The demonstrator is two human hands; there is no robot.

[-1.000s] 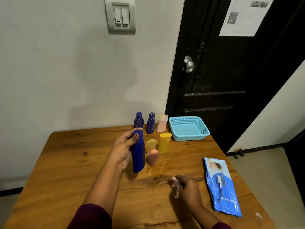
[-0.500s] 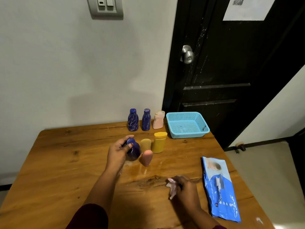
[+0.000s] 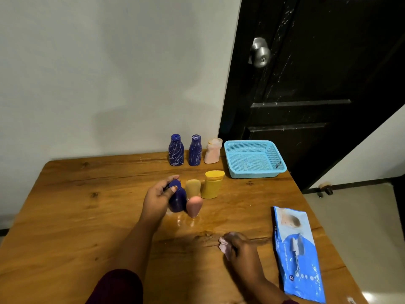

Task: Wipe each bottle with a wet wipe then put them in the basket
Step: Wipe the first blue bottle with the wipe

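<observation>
My left hand (image 3: 158, 196) grips a dark blue bottle (image 3: 177, 199) standing on the wooden table (image 3: 76, 205), fingers over its cap. Right beside it stand a pink bottle (image 3: 194, 206), a tan bottle (image 3: 192, 187) and a yellow bottle (image 3: 212, 184). Two patterned blue bottles (image 3: 176, 150) (image 3: 195, 150) and a pale pink bottle (image 3: 212, 150) stand at the table's far edge. The light blue basket (image 3: 255, 159) sits to their right with no bottle in it. My right hand (image 3: 238, 249) pinches a crumpled wet wipe (image 3: 224, 246) on the table near me.
A blue pack of wet wipes (image 3: 295, 253) lies flat by the table's right edge. A wet patch shines on the wood in front of the pink bottle. A black door (image 3: 306, 84) with a metal knob stands behind the basket; a grey wall is on the left.
My left hand lowered the dark blue bottle from the air and set it upright beside the pink bottle. My right hand stayed on the table with the wipe. The camera tilted down.
</observation>
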